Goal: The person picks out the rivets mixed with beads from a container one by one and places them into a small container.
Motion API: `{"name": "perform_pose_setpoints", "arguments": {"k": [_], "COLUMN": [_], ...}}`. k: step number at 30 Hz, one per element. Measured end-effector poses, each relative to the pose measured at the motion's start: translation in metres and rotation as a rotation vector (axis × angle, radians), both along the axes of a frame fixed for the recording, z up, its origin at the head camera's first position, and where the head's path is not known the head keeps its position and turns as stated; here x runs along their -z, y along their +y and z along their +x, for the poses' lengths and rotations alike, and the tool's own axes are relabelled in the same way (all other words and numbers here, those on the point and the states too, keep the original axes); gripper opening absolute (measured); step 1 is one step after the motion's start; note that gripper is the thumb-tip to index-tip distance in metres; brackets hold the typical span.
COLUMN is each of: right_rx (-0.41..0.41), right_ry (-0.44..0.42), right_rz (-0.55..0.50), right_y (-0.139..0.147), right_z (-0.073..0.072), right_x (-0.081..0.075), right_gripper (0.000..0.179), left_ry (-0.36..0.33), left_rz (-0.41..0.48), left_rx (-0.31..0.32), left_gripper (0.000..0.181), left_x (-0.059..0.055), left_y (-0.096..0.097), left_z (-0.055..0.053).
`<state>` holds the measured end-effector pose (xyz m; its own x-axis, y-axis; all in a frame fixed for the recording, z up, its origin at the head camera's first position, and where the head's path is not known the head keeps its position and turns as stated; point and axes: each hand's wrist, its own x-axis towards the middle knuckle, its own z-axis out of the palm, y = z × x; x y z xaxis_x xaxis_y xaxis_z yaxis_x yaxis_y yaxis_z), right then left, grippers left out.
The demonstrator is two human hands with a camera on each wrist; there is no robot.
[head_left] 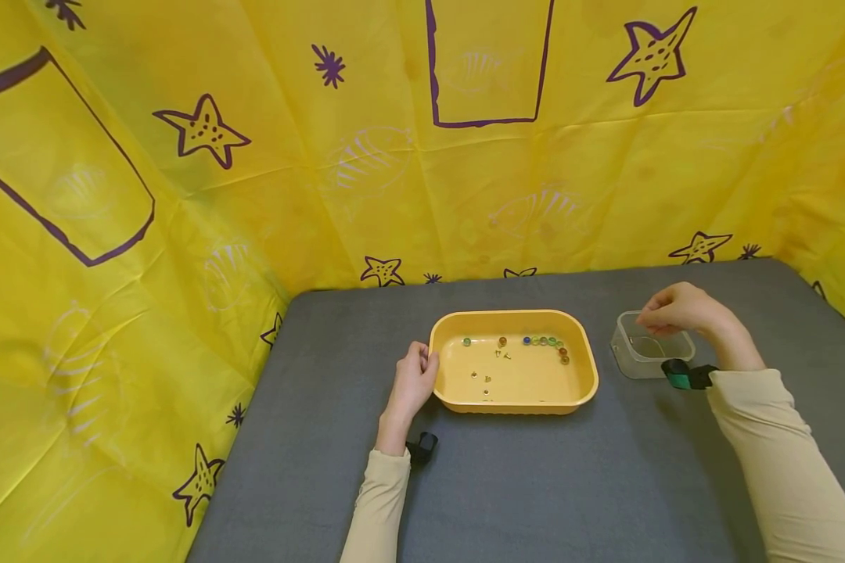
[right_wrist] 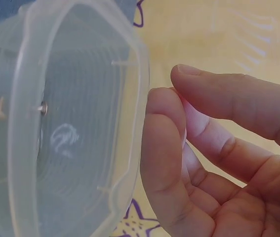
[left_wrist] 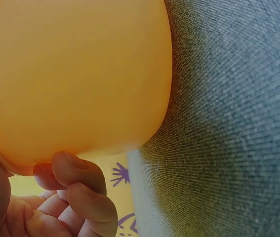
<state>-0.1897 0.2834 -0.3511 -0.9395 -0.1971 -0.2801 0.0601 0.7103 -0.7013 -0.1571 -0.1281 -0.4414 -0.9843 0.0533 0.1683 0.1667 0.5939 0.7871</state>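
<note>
- The yellow-orange tray (head_left: 528, 383) lies on the grey surface (head_left: 507, 485) between the hands, just right of the left hand (head_left: 417, 379), which grips its left rim with thumb and bent fingers.
- The right hand (head_left: 683, 309) is over the far side of the clear plastic container (head_left: 641, 363), right of the tray and apart from it; its fingers are bent, the thumb close to them, and whether they pinch anything cannot be told.
- Inside the tray, glass marbles (head_left: 552, 342) line the far right, with a green marble (head_left: 467, 342) at the far left and a brown one between.
- Small brass-coloured pieces (head_left: 487, 379) lie scattered nearer the middle; their exact kind is hard to make out.
- The container holds a small metal bit (right_wrist: 43, 107), blurred in the right wrist view.
- In the left wrist view, the tray's wall hides its contents, and the left thumb is cut off at the edge.
</note>
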Motion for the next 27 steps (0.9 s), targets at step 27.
{"name": "perform_pose_setpoints", "arguments": {"k": [27], "right_rx": [-0.028], "right_ry": [0.01], "right_rz": [-0.012], "right_y": [-0.041], "right_z": [-0.012], "right_x": [-0.004], "right_gripper": [0.02], "left_ry": [0.008], "left_rz": [0.001], "left_rx": [-0.002], "left_gripper": [0.012], "left_x": [-0.001], "left_y": [0.0], "left_z": [0.0]}}
